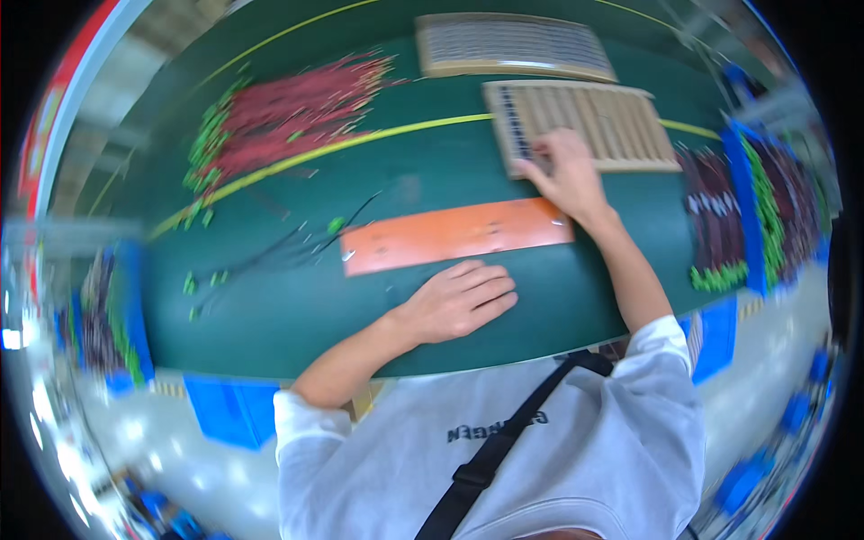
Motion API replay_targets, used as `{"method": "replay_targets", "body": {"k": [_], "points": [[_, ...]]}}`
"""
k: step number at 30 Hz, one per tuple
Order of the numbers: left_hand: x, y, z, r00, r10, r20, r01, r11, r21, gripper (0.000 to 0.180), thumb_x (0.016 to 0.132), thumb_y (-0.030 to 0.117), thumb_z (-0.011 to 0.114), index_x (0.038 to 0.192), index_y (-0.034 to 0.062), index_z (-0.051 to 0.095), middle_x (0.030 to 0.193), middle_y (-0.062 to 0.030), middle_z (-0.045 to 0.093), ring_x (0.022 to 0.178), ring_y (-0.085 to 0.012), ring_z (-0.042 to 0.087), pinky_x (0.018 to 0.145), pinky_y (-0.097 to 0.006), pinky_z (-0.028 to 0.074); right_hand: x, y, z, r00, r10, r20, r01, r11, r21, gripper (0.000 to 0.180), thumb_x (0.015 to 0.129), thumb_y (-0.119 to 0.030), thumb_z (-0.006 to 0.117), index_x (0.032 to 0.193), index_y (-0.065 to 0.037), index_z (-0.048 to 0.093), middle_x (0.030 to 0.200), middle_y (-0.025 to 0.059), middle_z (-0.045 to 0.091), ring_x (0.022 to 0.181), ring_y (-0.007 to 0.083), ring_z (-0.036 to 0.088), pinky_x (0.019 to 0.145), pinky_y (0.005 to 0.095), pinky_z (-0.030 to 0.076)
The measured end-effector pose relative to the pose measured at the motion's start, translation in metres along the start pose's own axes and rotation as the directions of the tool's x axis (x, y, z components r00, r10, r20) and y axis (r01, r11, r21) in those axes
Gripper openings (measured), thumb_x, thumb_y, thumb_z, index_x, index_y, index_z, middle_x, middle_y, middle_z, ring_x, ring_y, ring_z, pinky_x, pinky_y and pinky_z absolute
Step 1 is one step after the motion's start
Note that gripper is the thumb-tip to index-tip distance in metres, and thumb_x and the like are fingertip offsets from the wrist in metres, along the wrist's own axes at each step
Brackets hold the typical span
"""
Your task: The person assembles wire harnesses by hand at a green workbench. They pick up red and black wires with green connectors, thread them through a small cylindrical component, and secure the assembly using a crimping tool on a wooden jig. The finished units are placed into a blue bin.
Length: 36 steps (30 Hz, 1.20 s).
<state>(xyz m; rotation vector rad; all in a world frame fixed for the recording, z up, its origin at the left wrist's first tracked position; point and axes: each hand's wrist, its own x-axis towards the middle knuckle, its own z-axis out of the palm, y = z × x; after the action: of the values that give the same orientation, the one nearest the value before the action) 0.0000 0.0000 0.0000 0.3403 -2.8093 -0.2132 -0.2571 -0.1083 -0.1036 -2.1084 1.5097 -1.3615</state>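
My right hand reaches to the left end of a tan slotted tray, its thumb and fingers bent together over a slot. A row of small dark parts fills that slot. Whatever the fingertips hold is hidden and blurred. Palm down on the green table, my left hand lies just in front of a long orange plate, with loosely bent fingers slightly apart and nothing visible in them. Dark wires with green connectors stretch left from the plate's left end.
Red wires with green ends lie bundled at the far left. Behind the slotted tray stands a second tray with grey contents. Blue bins of wire bundles flank the right side; another is at the left. Yellow lines cross the table.
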Motion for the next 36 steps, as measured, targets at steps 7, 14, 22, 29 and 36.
{"method": "replay_targets", "body": {"k": [7,14,22,29,36], "points": [[-0.031,-0.003,0.022,0.810,-0.338,-0.478,0.465,0.868,0.173,0.030,0.076,0.003,0.068,0.105,0.0079,0.074,0.101,-0.0064,0.071,0.091,-0.0262,0.070,0.076,-0.039,0.056,-0.014,0.035,-0.090,0.988,-0.125,0.085,0.143,0.958,-0.250,0.024,0.091,-0.015,0.078,0.101,-0.001,0.061,0.096,0.0142,0.060,0.083,0.0309,0.060,0.076,0.0417,0.050],[-0.138,-0.113,-0.038,0.832,-0.500,-0.240,0.531,0.595,0.603,0.033,0.080,0.005,0.062,0.113,0.0058,0.070,0.114,-0.0053,0.069,0.106,-0.0245,0.064,0.087,-0.038,0.052,-0.012,0.057,-0.096,0.999,-0.027,-0.040,0.027,1.000,-0.007,0.019,0.097,-0.010,0.073,0.105,0.002,0.061,0.099,0.0108,0.059,0.083,0.0202,0.061,0.076,0.0324,0.052],[-0.163,-0.190,-0.105,0.744,-0.376,-0.553,0.668,0.459,0.586,0.032,0.077,-0.004,0.067,0.105,0.0103,0.075,0.103,-0.0076,0.074,0.096,-0.0284,0.070,0.082,-0.041,0.058,-0.012,0.067,-0.097,0.996,0.083,-0.040,-0.075,0.985,0.158,0.014,0.098,-0.006,0.071,0.105,0.002,0.062,0.102,0.0060,0.058,0.085,0.0111,0.058,0.078,0.0254,0.050],[-0.156,-0.128,-0.132,0.701,-0.651,-0.292,0.713,0.623,0.322,0.009,0.082,0.005,0.075,0.090,0.0029,0.074,0.093,-0.0091,0.070,0.087,-0.0283,0.070,0.078,-0.039,0.057,-0.012,0.062,-0.098,0.996,0.088,-0.014,-0.085,0.985,0.154,0.014,0.096,-0.006,0.073,0.102,0.001,0.063,0.099,0.0058,0.058,0.081,0.0126,0.056,0.075,0.0263,0.050],[-0.147,-0.083,-0.048,0.658,-0.752,0.036,0.728,0.648,0.225,0.008,0.085,0.008,0.073,0.092,0.0030,0.072,0.100,-0.0094,0.067,0.085,-0.0337,0.068,0.075,-0.045,0.056,-0.010,0.061,-0.095,0.999,0.049,-0.004,-0.048,0.992,0.117,0.016,0.094,-0.008,0.075,0.103,0.000,0.064,0.094,0.0056,0.058,0.080,0.0144,0.054,0.076,0.0280,0.049]]}}
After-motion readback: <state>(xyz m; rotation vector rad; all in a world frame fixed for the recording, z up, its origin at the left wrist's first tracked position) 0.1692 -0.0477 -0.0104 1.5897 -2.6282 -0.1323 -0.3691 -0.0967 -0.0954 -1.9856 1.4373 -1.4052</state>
